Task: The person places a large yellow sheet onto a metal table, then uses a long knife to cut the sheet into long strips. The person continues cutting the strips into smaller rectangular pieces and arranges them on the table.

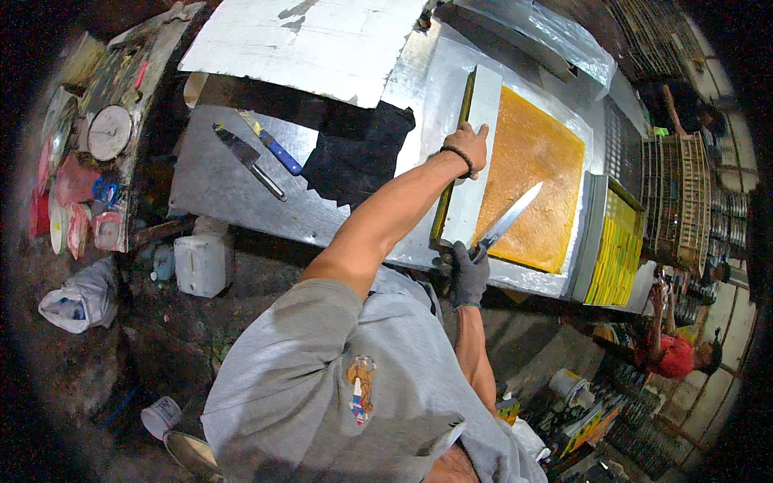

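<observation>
A flat orange-brown slab [537, 169], perhaps sheet cake, lies on clear plastic film on a metal table. Along its left side runs a long pale straight bar [468, 205], with a thin dark yellow edge showing beyond it. My left hand [471, 150], bare with a dark beaded bracelet, grips the bar from above near its middle. At the bar's near end is my right hand [470, 275] in a grey knitted glove, its fingers around a knife's handle. The long knife blade [513, 212] slants over the slab, tip pointing away to the right; whether it touches is unclear.
A blue-handled knife [278, 151] and a broad-bladed knife [250, 162] lie left beside black cloth-like material [362, 157]. A tray wall [589, 235] borders yellow-green strips [616, 253] at right. Left stands a cluttered bench with a round scale [109, 133]. A person in red [673, 356] is far right.
</observation>
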{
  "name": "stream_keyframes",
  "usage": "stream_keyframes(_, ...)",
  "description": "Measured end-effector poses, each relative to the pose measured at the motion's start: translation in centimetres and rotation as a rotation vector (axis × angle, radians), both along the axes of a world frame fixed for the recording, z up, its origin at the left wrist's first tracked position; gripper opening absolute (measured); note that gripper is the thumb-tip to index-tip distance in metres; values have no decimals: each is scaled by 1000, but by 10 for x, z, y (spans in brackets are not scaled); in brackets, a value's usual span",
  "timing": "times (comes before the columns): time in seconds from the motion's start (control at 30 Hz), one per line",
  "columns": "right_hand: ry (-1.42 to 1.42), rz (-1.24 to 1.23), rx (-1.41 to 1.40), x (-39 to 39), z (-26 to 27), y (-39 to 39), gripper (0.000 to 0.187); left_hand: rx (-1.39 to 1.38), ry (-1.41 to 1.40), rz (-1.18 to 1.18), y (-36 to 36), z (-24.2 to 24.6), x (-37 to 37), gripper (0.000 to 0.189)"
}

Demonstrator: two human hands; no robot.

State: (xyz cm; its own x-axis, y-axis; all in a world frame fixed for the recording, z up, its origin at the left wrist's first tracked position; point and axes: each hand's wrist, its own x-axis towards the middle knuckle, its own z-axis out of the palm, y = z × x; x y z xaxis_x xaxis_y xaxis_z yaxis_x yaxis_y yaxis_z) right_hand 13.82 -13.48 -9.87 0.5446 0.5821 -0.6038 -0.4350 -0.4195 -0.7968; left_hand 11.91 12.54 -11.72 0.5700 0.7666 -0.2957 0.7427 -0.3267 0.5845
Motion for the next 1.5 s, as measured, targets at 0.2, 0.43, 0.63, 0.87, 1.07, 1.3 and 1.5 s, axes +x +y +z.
stream_keyframes(0.2,-533,175,-208,31,-15,-16,31,-8,26,-20,0,0,1,123)
stream_keyframes(0.43,-612,337,69,60,43,38,52,-15,65,-33,1,16,1,120)
stream_keyframes(0.63,-973,462,182,102,-9,121,51,8,110,-84,3,19,5,128)
stream_keyframes(0.87,-918,507,34,114,-16,199,55,-21,188,-105,4,36,8,130)
stream_keyframes(1.07,-891,622,-42,122,-11,231,59,20,157,-109,7,19,6,137)
stream_keyframes(1.3,-855,669,-74,122,2,226,60,35,128,-122,7,15,5,140)
stream_keyframes(1.5,-807,707,-109,124,17,240,57,17,129,-148,11,16,5,135)
